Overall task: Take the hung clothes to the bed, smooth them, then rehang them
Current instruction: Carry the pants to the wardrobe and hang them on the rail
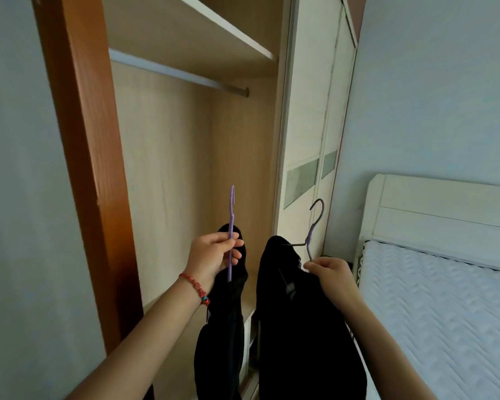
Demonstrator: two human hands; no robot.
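Clothes, two black garments, hang in the near middle of the view, each on its own hanger and each held up by one hand in front of the open wardrobe. That wardrobe fills the left and centre, with an orange-brown frame at its left edge, a shelf near the top and a bare hanging rail beneath it. To the far right lies the bed, its mattress covered in pale quilted fabric below a white headboard. The larger black garment hangs on the right, draped over a thin purple wire hanger whose hook points up. The right hand has its fingers closed around this hanger's lower wire. The narrower black garment hangs on the left from a purple plastic hanger, seen edge-on. The left hand pinches that hanger's stem between thumb and curled fingers; a red bead bracelet circles its wrist.
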